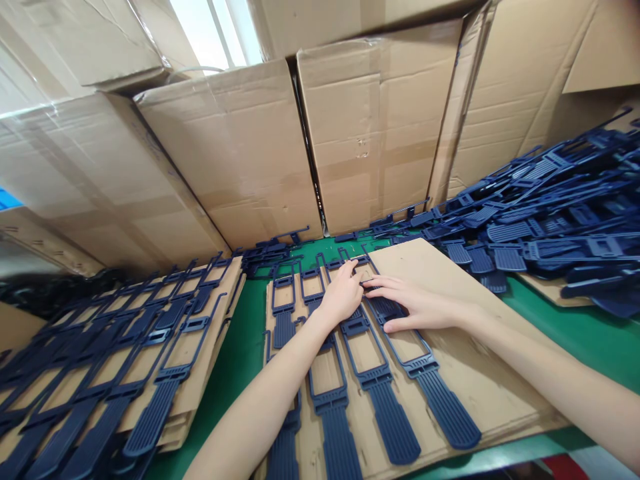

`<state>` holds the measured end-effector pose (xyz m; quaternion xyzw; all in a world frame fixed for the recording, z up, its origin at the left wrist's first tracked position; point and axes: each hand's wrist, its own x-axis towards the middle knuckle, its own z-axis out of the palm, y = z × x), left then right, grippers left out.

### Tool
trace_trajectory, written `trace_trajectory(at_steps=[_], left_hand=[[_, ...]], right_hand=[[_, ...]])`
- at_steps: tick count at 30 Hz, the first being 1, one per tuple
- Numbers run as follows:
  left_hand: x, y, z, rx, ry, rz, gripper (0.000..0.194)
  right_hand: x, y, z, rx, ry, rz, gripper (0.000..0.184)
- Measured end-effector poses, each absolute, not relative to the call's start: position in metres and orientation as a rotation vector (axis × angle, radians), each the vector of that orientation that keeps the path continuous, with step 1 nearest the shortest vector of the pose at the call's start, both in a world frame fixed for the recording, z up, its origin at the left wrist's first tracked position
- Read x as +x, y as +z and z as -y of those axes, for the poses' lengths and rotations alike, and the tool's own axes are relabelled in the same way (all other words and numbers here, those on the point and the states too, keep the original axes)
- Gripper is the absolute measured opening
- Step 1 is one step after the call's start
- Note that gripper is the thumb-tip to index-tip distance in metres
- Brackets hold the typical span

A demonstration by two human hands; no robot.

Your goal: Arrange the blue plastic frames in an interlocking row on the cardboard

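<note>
Dark blue plastic pieces, each a slim rectangular frame with a ribbed paddle-shaped end (447, 407), lie in rows on a cardboard sheet (480, 373). My left hand (344, 293) is at the far row, its fingers closed around the upper part of one plastic frame. Close beside it, my right hand (420, 305) rests on the rightmost pieces. Its fingers are stretched out and its thumb is apart, touching a frame's side. The spots under both hands' fingertips are partly hidden. Another ribbed piece (390, 420) lies just left of the rightmost one.
To the left, stacked cardboard sheets (200, 393) carry more of these pieces. A large heap of them (545, 200) is piled at the right. The green tabletop (225, 333) shows between. Tall cardboard boxes (235, 147) stand along the back.
</note>
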<state>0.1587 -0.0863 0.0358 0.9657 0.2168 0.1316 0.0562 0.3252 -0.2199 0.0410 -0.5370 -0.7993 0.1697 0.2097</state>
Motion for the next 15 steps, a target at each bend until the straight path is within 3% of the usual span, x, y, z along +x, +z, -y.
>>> trace_trajectory(at_steps=[15], left_hand=[[0.1585,0.0367,0.0857,2.928,0.402,-0.647,0.042]], right_hand=[[0.3244,0.0406,0.2191,-1.467,0.471,2.202,0.070]])
